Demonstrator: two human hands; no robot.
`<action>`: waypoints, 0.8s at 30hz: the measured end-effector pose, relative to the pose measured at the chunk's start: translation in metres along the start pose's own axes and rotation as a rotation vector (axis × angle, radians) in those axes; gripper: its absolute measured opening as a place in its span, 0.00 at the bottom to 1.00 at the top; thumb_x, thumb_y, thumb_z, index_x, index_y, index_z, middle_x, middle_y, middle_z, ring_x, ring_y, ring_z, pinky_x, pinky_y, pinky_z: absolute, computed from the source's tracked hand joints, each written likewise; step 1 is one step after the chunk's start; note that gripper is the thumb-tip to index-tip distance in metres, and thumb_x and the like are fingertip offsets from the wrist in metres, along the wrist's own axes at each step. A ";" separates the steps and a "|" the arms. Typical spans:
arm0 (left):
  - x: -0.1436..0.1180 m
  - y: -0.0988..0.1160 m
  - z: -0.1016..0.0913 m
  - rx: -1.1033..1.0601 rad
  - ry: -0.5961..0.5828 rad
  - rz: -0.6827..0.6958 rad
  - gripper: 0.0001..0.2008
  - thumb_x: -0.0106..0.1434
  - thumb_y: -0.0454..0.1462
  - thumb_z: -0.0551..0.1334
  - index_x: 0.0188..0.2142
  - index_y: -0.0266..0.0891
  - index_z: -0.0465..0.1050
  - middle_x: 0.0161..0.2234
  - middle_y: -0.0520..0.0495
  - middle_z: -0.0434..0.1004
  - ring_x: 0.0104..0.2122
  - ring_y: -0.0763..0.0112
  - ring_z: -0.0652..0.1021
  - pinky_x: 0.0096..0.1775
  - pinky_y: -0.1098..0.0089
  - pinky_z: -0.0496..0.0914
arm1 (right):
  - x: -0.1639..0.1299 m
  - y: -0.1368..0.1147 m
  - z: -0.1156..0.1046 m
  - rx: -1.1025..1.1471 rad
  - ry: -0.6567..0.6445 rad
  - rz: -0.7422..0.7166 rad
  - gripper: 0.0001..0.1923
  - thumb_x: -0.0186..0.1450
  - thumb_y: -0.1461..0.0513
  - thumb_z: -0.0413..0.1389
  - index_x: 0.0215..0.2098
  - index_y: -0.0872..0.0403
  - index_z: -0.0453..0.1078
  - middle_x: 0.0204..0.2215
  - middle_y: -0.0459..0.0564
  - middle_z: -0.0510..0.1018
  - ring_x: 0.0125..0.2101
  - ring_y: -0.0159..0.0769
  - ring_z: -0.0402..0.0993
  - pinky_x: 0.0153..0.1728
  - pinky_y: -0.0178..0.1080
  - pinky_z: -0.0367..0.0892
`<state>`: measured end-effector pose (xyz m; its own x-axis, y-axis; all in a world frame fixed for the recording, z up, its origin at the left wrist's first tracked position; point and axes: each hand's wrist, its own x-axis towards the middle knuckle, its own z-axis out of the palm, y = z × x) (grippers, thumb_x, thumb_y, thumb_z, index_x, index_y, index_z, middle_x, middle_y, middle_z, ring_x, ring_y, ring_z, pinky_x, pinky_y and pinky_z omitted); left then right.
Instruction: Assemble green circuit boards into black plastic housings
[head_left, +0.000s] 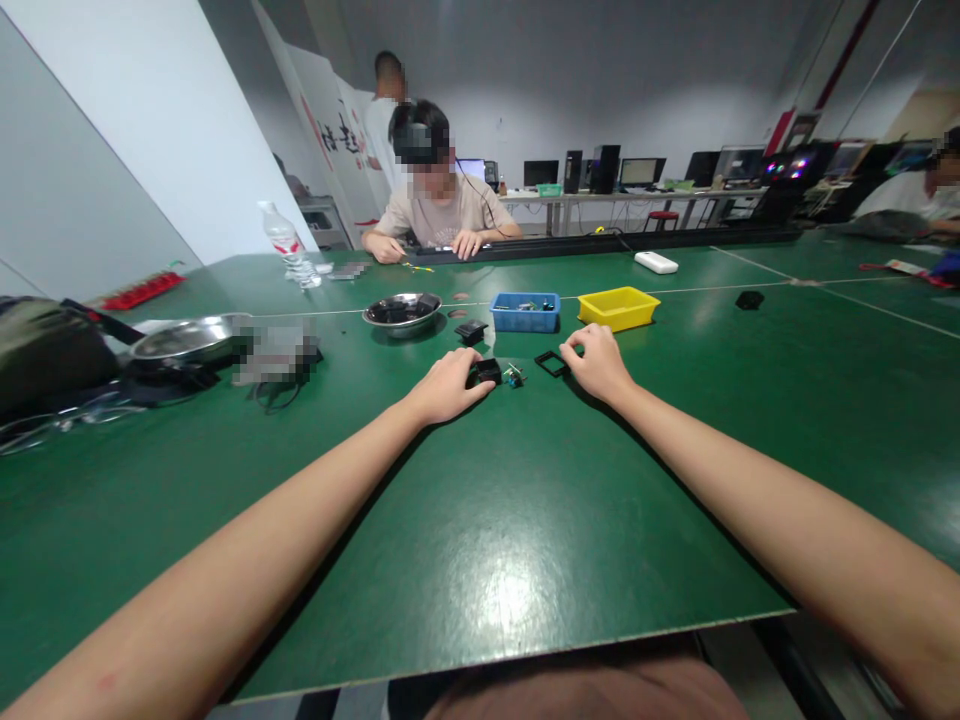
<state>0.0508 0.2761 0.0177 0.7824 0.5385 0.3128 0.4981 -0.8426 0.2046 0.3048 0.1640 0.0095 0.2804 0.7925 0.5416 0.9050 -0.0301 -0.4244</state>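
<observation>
Black box (488, 372) – it sits on the green table (510, 500) in front of you, a little left of the middle, within the grasp of your left hand (448, 385). Your left thumb lies along its near side and your other fingers curve behind it, so part of the box is hidden.

Your right hand (602, 362) has thumb and forefinger pinched on the right end of a black frame (546, 368), an open rectangle tilted slightly to the view; you hold it at or just above the tabletop – I cannot tell which.

Between your two hands, just right of the box, lies a small cluster of loose parts (514, 376), too small to tell apart. A second black piece (471, 332) rests just beyond your left hand.

Farther off stand a blue tray (525, 318) with small parts in it and, to its right, a yellow tray (625, 317). Left of the blue tray is a metal bowl (403, 326) holding dark pieces. A white device (656, 262) lies past the yellow tray, and another black piece lies far to the right. Across the table a co-worker (435, 208) sits with both hands near the far edge.
</observation>
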 end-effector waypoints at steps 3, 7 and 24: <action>0.000 0.002 -0.001 0.003 -0.006 0.007 0.20 0.65 0.49 0.59 0.48 0.37 0.68 0.45 0.36 0.76 0.46 0.51 0.76 0.50 0.52 0.72 | 0.002 0.023 -0.013 -0.019 0.013 0.067 0.07 0.65 0.61 0.56 0.37 0.54 0.77 0.41 0.58 0.77 0.46 0.51 0.69 0.50 0.49 0.63; -0.001 0.005 -0.002 0.002 -0.009 -0.004 0.21 0.64 0.49 0.58 0.48 0.36 0.69 0.45 0.35 0.76 0.46 0.49 0.76 0.50 0.50 0.72 | 0.001 0.041 -0.020 -0.050 -0.023 0.122 0.12 0.63 0.59 0.60 0.44 0.53 0.77 0.43 0.58 0.76 0.48 0.53 0.69 0.50 0.51 0.64; -0.002 0.006 -0.002 -0.034 -0.022 0.040 0.19 0.66 0.45 0.56 0.52 0.40 0.67 0.48 0.38 0.75 0.48 0.51 0.75 0.51 0.50 0.70 | -0.035 -0.045 -0.005 0.012 -0.415 -0.437 0.24 0.69 0.58 0.57 0.62 0.54 0.69 0.61 0.62 0.70 0.60 0.51 0.64 0.59 0.54 0.60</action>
<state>0.0519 0.2703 0.0199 0.8095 0.5042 0.3010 0.4539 -0.8624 0.2241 0.2559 0.1345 0.0131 -0.2673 0.9015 0.3405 0.9038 0.3571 -0.2358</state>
